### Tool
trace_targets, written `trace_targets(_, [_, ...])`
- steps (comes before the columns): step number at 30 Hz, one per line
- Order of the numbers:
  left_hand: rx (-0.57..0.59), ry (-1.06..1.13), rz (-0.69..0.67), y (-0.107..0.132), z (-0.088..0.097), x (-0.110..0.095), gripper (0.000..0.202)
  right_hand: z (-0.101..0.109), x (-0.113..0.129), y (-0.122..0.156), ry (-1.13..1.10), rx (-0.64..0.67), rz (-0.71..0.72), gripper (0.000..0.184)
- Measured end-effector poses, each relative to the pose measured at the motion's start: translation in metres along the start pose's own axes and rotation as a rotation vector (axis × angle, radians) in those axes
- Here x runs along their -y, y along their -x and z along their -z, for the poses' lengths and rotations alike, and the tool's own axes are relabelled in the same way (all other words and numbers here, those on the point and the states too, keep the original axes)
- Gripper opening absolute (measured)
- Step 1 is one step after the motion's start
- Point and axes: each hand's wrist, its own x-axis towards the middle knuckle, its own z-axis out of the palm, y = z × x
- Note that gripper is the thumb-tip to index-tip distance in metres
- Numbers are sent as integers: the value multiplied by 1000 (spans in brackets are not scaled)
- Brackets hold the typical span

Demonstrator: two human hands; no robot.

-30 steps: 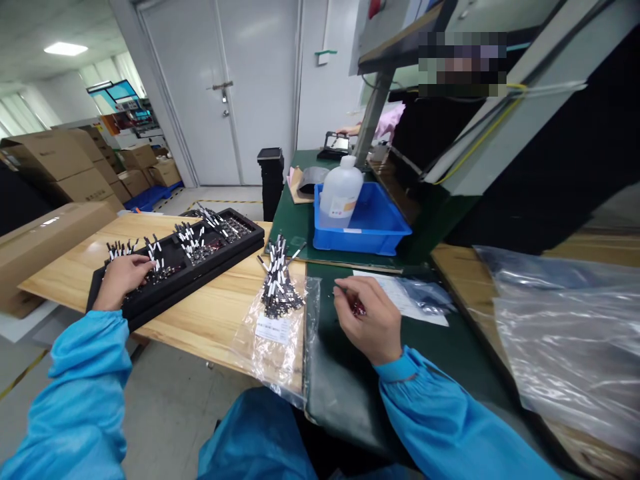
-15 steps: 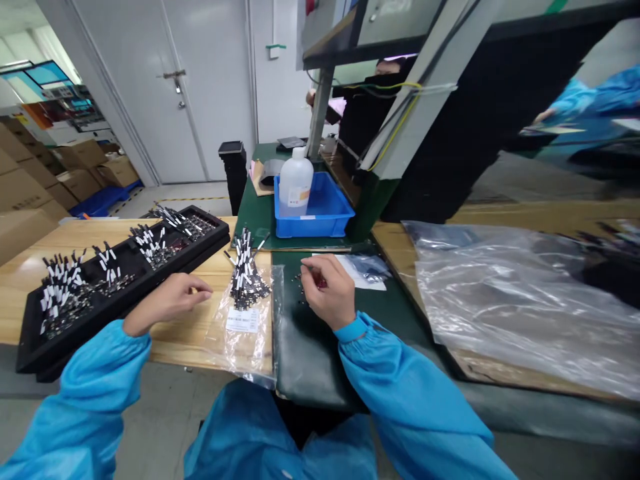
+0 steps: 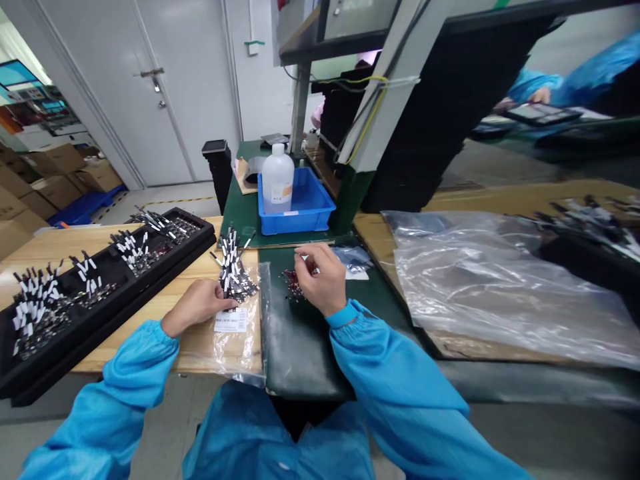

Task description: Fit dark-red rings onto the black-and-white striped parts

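Observation:
A bundle of thin black-and-white strips (image 3: 239,283), likely flexible circuits, lies fanned out on a clear plastic bag (image 3: 240,353) bearing a white label (image 3: 231,321). My left hand (image 3: 199,305) is at the bundle's left edge, thumb and fingers closing around a strip there. My right hand (image 3: 323,277) hovers over the green mat, its thumb and fingertips pinched together; whatever they hold is too small to make out. Beside it is a small heap of dark red and silvery pieces (image 3: 294,285), partly covered by the hand.
At left is a long black tray (image 3: 115,313) with more strips in compartments. Behind the mat, a blue bin (image 3: 313,208) holds a white bottle (image 3: 278,179). Plastic sheeting (image 3: 490,280) covers the right-hand bench beyond a slanted post (image 3: 370,127). Another person's blue sleeves show at upper right.
My left hand has moved right from beside the black tray to the strip bundle. My right hand remains pinched near the red pieces. The view has shifted slightly rightward.

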Motion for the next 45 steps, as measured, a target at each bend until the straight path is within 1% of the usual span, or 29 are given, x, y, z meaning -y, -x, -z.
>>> trace_targets(3, [29,126,2,0,0,3,46,3,-6,-3,41,16,-65,11])
trace_targets(6, [100,284,-19,1,4,6,44,5,-17,-6,96,59,-101,10])
trace_targets(8, [165,383,-24,2,10,7,43,6,-25,-7,145,108,-119,10])
trace_targets(10, [182,475,-12,2,20,5,41,6,-33,-7,198,175,-143,10])
trace_targets(12, [115,566,-19,3,32,-1,38,7,-38,-7,239,256,-174,11])
trace_targets(15, [-76,677,-87,3,47,-16,34,10,-39,-10,280,368,-209,12])
trace_targets(17, [-181,740,-140,1,52,-29,32,16,-36,-13,289,460,-220,11])
trace_targets(18, [-214,767,-164,-1,51,-35,32,19,-34,-15,284,518,-220,11])
trace_targets(20, [-236,809,-198,-8,44,-46,33,27,-31,-18,262,655,-208,11])
trace_targets(23, [-212,877,-209,-24,21,-52,36,35,-26,-21,281,808,-201,14])
trace_targets(26, [-203,944,-175,-37,-4,-45,37,38,-25,-21,344,872,-240,15])
trace_targets(28, [-200,962,-142,-40,-15,-40,38,38,-25,-20,361,906,-260,13])
trace_targets(31, [-190,971,-117,-37,-24,-37,39,37,-25,-20,351,912,-263,16])
trace_targets(35, [-205,985,-108,-33,-27,-38,40,41,-26,-23,220,776,-261,18])
trace_targets(37, [-206,991,-104,-34,-28,-38,41,43,-26,-24,139,720,-293,19])
trace_targets(40, [-198,1006,-105,-35,-29,-37,40,43,-27,-24,24,673,-369,21])
trace_targets(45, [-169,1039,-98,-37,-33,-34,42,40,-30,-22,-9,637,-463,22])
